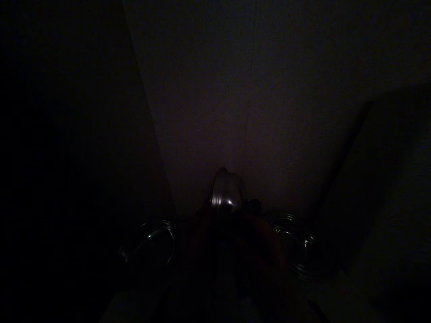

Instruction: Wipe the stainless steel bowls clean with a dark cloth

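The view is very dark. A shiny metal bowl [229,195], turned on its side, is held up at the lower middle. My left hand [198,229] is a faint shape at its left side. On the bowl's lower right, my right hand [261,233] shows dimly against it. Both hands appear closed on the bowl, though the fingers are mostly lost in darkness. More shiny round metal ware [158,237] lies to the left of my hands, and stacked metal bowls or dishes [296,242] are on the right.
Behind the bowl is a pale, dim surface [208,112] with a thin line running down it. A dark, straight-edged shape [373,170] stands at the right. The far left is almost black.
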{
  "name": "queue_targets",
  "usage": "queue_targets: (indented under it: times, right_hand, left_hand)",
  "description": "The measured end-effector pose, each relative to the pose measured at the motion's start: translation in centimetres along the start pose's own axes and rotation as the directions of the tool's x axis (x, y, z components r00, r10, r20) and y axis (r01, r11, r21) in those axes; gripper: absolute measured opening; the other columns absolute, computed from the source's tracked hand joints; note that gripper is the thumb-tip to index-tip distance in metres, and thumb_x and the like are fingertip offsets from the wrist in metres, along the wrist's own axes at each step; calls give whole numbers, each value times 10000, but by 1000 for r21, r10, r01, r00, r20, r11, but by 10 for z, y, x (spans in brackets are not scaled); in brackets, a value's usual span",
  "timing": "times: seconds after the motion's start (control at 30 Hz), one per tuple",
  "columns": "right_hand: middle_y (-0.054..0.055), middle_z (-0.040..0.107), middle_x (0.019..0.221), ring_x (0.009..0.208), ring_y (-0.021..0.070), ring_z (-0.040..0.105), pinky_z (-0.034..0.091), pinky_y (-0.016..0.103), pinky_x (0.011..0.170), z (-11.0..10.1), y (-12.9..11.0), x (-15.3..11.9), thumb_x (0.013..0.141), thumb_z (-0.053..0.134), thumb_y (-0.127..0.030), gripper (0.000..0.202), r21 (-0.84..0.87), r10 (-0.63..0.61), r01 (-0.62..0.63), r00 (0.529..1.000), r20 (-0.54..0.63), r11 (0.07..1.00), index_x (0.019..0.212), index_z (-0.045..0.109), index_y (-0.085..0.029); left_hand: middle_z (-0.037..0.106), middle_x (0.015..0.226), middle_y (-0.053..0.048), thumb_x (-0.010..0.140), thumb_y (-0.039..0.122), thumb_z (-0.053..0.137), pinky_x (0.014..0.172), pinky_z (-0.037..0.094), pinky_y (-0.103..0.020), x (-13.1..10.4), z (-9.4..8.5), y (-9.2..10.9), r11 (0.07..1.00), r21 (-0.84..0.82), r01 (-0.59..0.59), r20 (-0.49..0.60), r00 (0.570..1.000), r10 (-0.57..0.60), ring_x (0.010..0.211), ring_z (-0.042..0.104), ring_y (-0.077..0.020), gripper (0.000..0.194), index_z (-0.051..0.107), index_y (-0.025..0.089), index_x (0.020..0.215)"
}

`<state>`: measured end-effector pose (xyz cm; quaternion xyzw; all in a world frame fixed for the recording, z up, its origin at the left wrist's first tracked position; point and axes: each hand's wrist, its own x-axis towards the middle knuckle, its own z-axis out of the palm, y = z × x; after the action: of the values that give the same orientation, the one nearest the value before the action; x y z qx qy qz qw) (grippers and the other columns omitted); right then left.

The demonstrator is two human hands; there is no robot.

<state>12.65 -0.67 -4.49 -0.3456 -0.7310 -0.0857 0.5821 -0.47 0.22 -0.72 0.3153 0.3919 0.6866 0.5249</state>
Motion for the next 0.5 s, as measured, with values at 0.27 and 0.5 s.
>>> queue_targets:
  times: [0.27,0.5]
  right_hand:
    - [91,582,1349,1205,240,584,589,375,914,-1,3,-1,968,469,-171,499,-70,-121,121,993,4,990,1454,417,-269]
    - [141,541,1391,1337,291,419,510,449,1001,-6,3,3,941,489,-102,479,-144,-267,277,960,83,950,1418,456,-121]
  left_hand:
    - [742,927,-45,790,399,718,716,567,-258,0,0,0,998,13,-66,-4,998,66,866,701,-187,245,705,210,947]
    - [733,853,-40,824,394,687,789,552,-265,4,2,-2,983,-65,-173,132,975,180,879,695,-176,216,681,181,858]
